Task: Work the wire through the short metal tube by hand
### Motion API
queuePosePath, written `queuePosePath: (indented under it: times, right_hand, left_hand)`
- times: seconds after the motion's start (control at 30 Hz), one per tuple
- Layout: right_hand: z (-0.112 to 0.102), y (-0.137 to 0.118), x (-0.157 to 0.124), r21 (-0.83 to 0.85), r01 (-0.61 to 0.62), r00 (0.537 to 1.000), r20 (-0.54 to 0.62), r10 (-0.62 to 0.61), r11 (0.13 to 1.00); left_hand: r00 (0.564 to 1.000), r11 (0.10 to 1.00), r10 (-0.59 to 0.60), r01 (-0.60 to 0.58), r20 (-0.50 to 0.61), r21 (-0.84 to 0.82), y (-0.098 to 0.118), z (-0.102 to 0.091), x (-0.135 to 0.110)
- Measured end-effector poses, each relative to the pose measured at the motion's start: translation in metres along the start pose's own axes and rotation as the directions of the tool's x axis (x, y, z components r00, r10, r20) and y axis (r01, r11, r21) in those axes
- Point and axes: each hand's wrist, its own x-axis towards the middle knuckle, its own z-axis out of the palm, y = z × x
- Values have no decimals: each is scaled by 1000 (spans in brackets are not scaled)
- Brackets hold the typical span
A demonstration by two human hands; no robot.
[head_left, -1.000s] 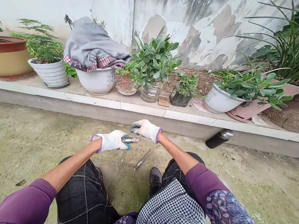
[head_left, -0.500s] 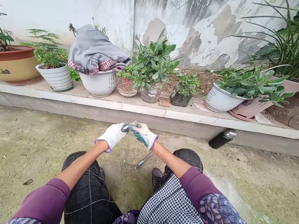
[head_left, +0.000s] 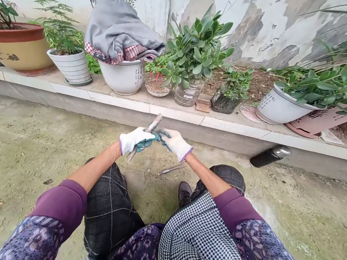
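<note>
My left hand [head_left: 135,141] and my right hand [head_left: 175,144] wear white knit gloves with green-coated fingers. They meet in front of my knees, with their fingers closed around a grey metal rod [head_left: 154,122]. The rod tilts steeply, its upper end rising past my fingers and its lower end showing below my left hand. A second, thinner metal rod [head_left: 171,170] lies on the concrete ground just below my right hand, untouched. My purple sleeves and patterned oversleeves run along both forearms.
A concrete ledge [head_left: 175,114] ahead holds several potted plants and a white pot [head_left: 121,78] under a grey cloth [head_left: 122,29]. A black thermos [head_left: 270,156] lies against the ledge's foot at right. My knees and checked apron fill the bottom.
My hands have come together around the rod, which has swung from nearly level to steeply tilted. The view has shifted, bringing the ledge and pots closer and higher in the picture.
</note>
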Motion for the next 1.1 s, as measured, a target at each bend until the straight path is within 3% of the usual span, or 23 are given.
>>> queuePosePath:
  times: [0.07, 0.13, 0.23, 0.3, 0.37, 0.43, 0.53, 0.6, 0.67, 0.8, 0.9, 1.0, 1.1]
  right_hand:
    - [0, 0, -6, -285, 76, 996, 64, -60, 955]
    - [-1, -3, -13, -482, 118, 988, 149, -51, 868]
    - [-7, -11, -17, -650, 130, 979, 203, 6, 749]
    - [-12, -13, -13, -718, 117, 983, 181, 21, 686]
    - [-20, -10, -4, -741, 94, 990, 140, 16, 665]
    - [-27, -3, 6, -670, 72, 995, 96, -10, 739]
    - [-30, 5, 13, -327, -26, 998, 44, 43, 945]
    - [-23, 5, 10, -63, -140, 989, 47, 143, 988]
    - [-12, 0, 4, 66, -207, 977, 58, 203, 976]
    - [9, -13, -15, -45, -137, 984, 106, 141, 990]
    - [10, -19, -24, -222, 18, 978, 207, 29, 975]
    - [-3, -16, -20, -413, 132, 982, 181, -61, 901]
    - [-19, -4, -4, -450, 101, 995, 52, -87, 887]
  left_hand:
    - [993, 983, -73, 86, -88, 165, -3, -1, 4]
    - [980, 885, -85, 158, -180, 438, -6, -2, 9]
    - [969, 538, 5, 207, -248, 817, -11, -2, 17]
    - [971, 327, 47, 206, -233, 922, -14, 1, 22]
    - [985, 215, 69, 141, -159, 966, -17, 4, 23]
    - [994, 183, 95, 35, -53, 982, -18, 6, 21]
    - [989, 255, 148, -24, -15, 967, -14, 6, 16]
    - [979, 336, 196, -16, -53, 942, -11, 4, 13]
    - [962, 402, 253, -10, -100, 915, -8, 0, 12]
    - [930, 471, 278, 87, -241, 878, -5, -10, 12]
    - [928, 363, 224, 205, -299, 909, -7, -14, 11]
    - [971, 181, 165, 140, -171, 973, -13, -8, 10]
    - [991, 98, 136, -15, 1, 995, -14, 3, 8]
